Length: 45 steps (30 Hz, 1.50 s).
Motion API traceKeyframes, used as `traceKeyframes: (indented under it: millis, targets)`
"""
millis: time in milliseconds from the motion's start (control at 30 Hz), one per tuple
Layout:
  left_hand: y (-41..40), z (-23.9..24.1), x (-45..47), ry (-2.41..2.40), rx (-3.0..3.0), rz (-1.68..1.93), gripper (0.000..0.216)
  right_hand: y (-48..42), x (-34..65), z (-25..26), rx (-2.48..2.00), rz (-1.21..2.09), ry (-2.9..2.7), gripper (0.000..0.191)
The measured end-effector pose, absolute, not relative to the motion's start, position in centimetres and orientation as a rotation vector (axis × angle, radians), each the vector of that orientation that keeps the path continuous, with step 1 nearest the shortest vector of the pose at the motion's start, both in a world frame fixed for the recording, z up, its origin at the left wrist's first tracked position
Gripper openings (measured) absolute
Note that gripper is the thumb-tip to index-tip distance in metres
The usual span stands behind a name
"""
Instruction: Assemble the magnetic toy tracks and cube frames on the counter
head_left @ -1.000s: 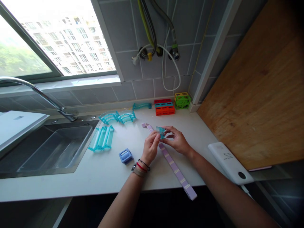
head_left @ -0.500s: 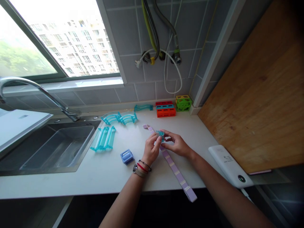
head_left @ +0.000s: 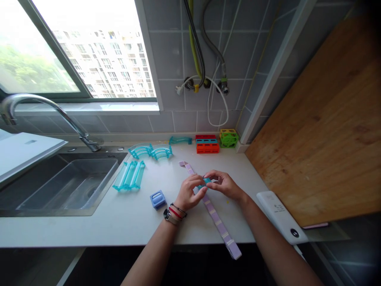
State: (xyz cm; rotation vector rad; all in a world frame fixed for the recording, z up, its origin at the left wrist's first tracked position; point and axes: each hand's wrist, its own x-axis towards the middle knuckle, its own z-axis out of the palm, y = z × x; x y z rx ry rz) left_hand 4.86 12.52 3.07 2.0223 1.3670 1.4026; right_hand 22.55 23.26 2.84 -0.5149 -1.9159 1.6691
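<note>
My left hand (head_left: 190, 192) and my right hand (head_left: 225, 185) meet over the counter, both closed on a small translucent teal plastic piece (head_left: 207, 180). Fingers cover much of that piece, so its exact kind is hidden. Beneath them a lilac strip with pale cross bands (head_left: 218, 224) runs diagonally, its near end sticking out past the counter's front edge. Left of my left wrist stands a small blue box-shaped piece (head_left: 158, 199). Several straight teal track-like pieces (head_left: 130, 176) lie side by side, with curved teal ones (head_left: 161, 152) behind them.
Red and blue openwork blocks (head_left: 207, 144) and a green-yellow one (head_left: 228, 139) stand by the wall, beside a wavy teal piece (head_left: 180, 140). A sink (head_left: 98, 198) with a tap (head_left: 64, 118) lies left. A white power bank (head_left: 281, 216) and wooden board (head_left: 315, 131) are right.
Both hands have come slightly lower in view with the teal piece, and my fingers have shifted on it. The whole view has tilted a little; the things on the counter stay put.
</note>
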Motion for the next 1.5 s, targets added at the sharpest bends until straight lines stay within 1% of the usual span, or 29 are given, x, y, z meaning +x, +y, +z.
traceKeyframes:
  millis: [133,233,300,400,500,600,667,833,867,967,1033,1200,1333,1433,1500]
  targets:
    - [12.8,3.1,4.6,1.481,1.784,1.681,0.024,23.6,22.6,2.6,-0.547,1.598,-1.834,0.038]
    - [13.4,2.3,4.4,1.653,1.610,1.771,0.022,24.2,22.6,1.9,-0.657,1.399,-1.868,0.041]
    - [13.9,1.6,4.4,1.746,1.548,1.744,0.023,24.9,22.7,1.0,-0.777,1.180,-1.913,0.043]
    - [14.3,0.5,4.5,1.845,1.613,1.637,0.019,26.2,23.1,-0.7,-0.954,0.889,-1.944,0.043]
    - [14.4,-0.4,4.9,1.844,1.778,1.533,0.021,27.3,23.5,-2.0,-1.077,0.769,-1.966,0.046]
    - [14.3,-1.0,5.3,1.834,1.905,1.431,0.022,28.0,23.5,-1.9,-1.081,0.641,-2.052,0.061]
    - [14.2,-1.1,5.5,1.841,1.945,1.359,0.020,28.5,23.1,-1.0,-1.059,0.562,-2.184,0.066]
    - [13.5,-0.3,6.0,1.864,2.037,1.161,0.014,30.4,21.9,1.6,-0.995,0.590,-2.505,0.052]
    - [13.3,-0.1,6.1,1.869,2.051,1.131,0.014,30.7,21.9,1.9,-1.000,0.590,-2.523,0.054]
    - [12.9,0.3,6.4,1.856,2.077,1.105,0.018,31.4,22.0,2.4,-1.043,0.581,-2.569,0.073]
    - [12.8,0.3,6.4,1.831,2.077,1.126,0.019,31.8,22.1,2.5,-1.067,0.582,-2.609,0.081]
    - [13.9,-0.3,5.6,1.713,1.959,1.287,0.020,33.7,22.5,2.7,-1.129,0.564,-2.694,0.075]
    - [14.7,-0.6,5.1,1.654,1.863,1.463,0.019,37.0,23.7,3.0,-1.262,0.512,-2.700,0.075]
    - [14.8,-0.7,5.1,1.652,1.885,1.428,0.017,39.7,24.6,3.5,-1.346,0.488,-2.711,0.076]
    - [14.8,-0.8,5.1,1.665,1.865,1.401,0.015,41.3,24.9,3.9,-1.356,0.498,-2.756,0.079]
